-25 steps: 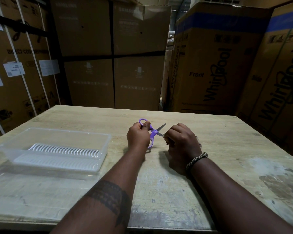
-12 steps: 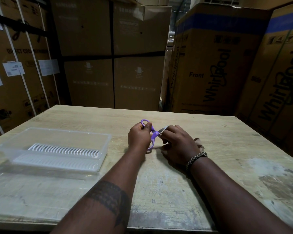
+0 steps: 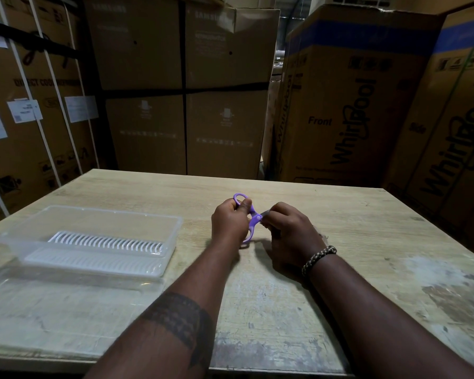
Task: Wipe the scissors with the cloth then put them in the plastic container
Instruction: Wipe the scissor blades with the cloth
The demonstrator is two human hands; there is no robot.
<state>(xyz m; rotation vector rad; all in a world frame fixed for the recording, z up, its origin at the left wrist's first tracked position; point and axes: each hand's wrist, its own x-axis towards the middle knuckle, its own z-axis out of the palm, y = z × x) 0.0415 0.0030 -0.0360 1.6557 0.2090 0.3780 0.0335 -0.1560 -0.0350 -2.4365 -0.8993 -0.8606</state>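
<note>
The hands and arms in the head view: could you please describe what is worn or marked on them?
The left hand and right hand are ungloved, and no sleeves show. A dark band tattoo wraps the left forearm; a braided bracelet of dark and pale cord sits on the right wrist.

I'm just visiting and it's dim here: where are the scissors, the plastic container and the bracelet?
Purple scissors (image 3: pixel 255 218): head view, pivot.
Clear plastic container (image 3: pixel 107 220): head view, far wall.
Braided bracelet (image 3: pixel 319 257): head view, band on right wrist.
</note>
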